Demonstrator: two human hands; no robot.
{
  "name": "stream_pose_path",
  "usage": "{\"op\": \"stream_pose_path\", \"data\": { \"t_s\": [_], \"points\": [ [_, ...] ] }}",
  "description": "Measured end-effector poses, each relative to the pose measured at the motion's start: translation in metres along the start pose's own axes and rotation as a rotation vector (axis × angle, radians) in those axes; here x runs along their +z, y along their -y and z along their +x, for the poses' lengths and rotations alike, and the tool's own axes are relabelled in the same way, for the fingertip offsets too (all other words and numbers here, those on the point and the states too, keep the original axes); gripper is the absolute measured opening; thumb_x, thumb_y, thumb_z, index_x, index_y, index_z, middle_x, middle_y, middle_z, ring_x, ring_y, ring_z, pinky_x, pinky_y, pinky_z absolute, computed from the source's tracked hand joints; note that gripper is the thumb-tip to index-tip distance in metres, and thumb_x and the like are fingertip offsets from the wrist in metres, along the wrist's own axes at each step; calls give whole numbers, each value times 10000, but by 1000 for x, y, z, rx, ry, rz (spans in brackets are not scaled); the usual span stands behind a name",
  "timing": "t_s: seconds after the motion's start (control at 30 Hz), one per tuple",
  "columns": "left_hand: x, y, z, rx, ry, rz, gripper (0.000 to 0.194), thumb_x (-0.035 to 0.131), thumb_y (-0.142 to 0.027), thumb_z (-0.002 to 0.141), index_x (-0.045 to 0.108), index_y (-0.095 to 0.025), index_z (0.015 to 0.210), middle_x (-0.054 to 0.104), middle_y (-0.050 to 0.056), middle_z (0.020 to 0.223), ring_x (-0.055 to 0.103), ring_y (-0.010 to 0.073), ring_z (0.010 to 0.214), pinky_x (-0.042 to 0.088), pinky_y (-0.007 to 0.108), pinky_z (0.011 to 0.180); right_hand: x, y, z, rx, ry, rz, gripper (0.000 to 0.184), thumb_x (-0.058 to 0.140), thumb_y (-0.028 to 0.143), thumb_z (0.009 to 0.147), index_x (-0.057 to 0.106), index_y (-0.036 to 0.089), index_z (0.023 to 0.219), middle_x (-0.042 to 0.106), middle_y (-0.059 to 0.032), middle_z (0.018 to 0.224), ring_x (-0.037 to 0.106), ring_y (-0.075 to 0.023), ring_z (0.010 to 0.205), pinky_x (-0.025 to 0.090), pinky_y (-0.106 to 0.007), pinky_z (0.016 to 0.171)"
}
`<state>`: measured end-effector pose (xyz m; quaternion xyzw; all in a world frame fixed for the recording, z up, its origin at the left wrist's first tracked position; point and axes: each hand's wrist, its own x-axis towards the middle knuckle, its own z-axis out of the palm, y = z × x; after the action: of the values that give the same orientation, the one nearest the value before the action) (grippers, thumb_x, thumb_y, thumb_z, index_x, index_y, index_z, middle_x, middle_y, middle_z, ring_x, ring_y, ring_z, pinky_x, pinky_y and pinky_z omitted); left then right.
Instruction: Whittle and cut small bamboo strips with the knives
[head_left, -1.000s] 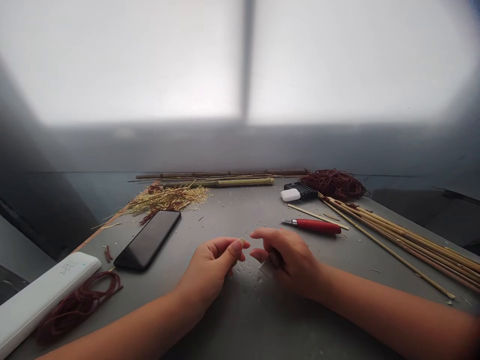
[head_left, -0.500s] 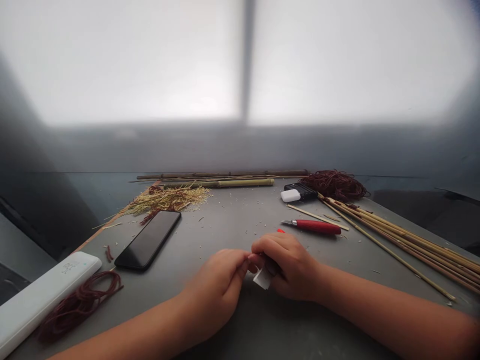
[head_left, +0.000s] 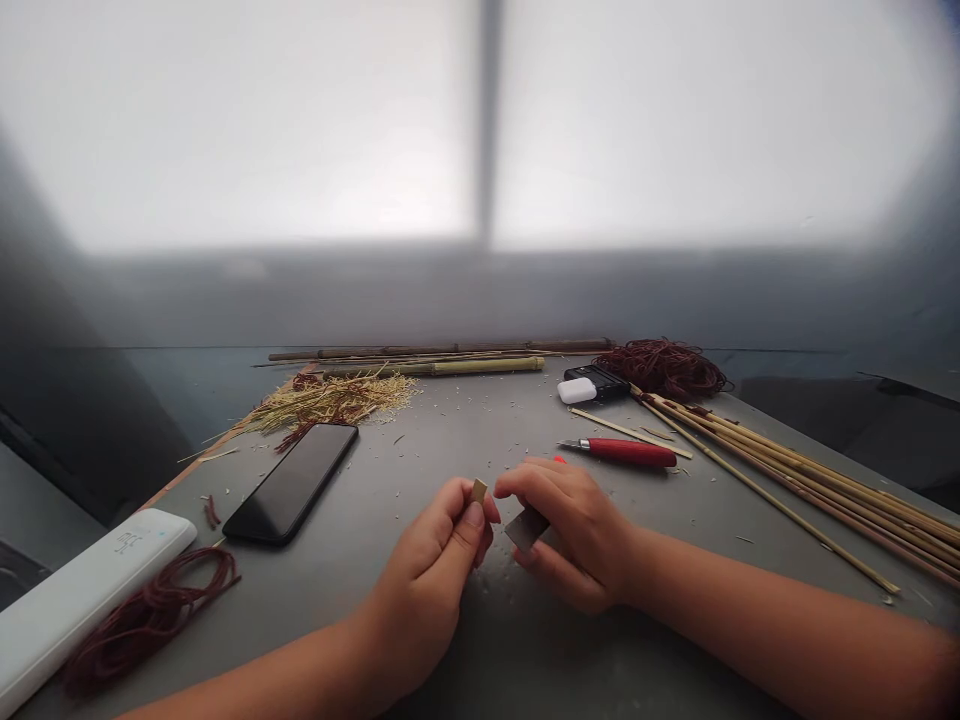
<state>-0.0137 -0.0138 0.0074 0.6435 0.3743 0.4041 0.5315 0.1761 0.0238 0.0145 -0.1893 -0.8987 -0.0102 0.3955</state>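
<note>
My left hand (head_left: 435, 570) is closed, with a small flat tan piece of bamboo (head_left: 479, 490) pinched between thumb and fingers; its top end sticks up past the thumb. Close by on the right, my right hand (head_left: 574, 530) curls around a grey-brown folded piece of sandpaper (head_left: 527, 527). A small gap lies between the two hands. Just beyond the right hand is a red-handled carving knife (head_left: 630, 452), its short blade pointing left. Part of a small red object (head_left: 560, 460) shows behind the right knuckles; the rest is hidden.
Bamboo sticks (head_left: 795, 470) lie along the right, near a dark red cord bundle (head_left: 664, 368) and white case (head_left: 577, 390). At left are a phone (head_left: 292, 485), white power bank (head_left: 97, 600), cord coil (head_left: 154, 615) and shavings pile (head_left: 337, 398). Bamboo poles (head_left: 487, 367) lie at the back.
My hands have moved slightly apart. The bamboo piece now shows upright in my left hand, and the sandpaper has turned from its white side to its dark side as my right fingers loosened.
</note>
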Motion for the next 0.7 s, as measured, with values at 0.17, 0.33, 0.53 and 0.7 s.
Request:
{"op": "stream_pose_path", "data": {
  "t_s": [0.17, 0.33, 0.53, 0.7],
  "points": [
    [-2, 3, 0, -17, 121, -74, 329, 566, -533, 913, 463, -222, 937, 408, -36, 803, 341, 134, 712, 342, 264, 646, -2, 2, 3, 35, 55, 49, 443, 239, 515, 1034, 523, 178, 993, 575, -37, 742, 497, -180, 639, 387, -302, 594],
    [-1, 5, 1, -1, 146, -56, 304, 570, -499, 920, 471, -218, 984, 414, -19, 854, 375, 156, 789, 371, 299, 735, 4, -2, 0, 65, 48, -52, 284, 303, 363, 1054, 516, 183, 1000, 599, -40, 765, 494, -176, 650, 390, -291, 607],
    [-1, 12, 7, 6, 89, -49, 335, 532, -520, 941, 473, -206, 1041, 503, 18, 944, 452, 178, 854, 389, 329, 778, 10, -6, -2, 82, 21, -182, 269, 333, 326, 1061, 537, 184, 960, 612, -39, 755, 496, -171, 645, 384, -280, 603],
    [-4, 16, 9, -2, -2, 133, 342, 482, -553, 952, 462, -212, 960, 486, -11, 836, 437, 165, 758, 379, 314, 708, 12, -8, -3, 53, 32, -229, 324, 303, 332, 1068, 555, 181, 932, 604, -34, 720, 476, -163, 603, 354, -275, 560]
  ]
}}
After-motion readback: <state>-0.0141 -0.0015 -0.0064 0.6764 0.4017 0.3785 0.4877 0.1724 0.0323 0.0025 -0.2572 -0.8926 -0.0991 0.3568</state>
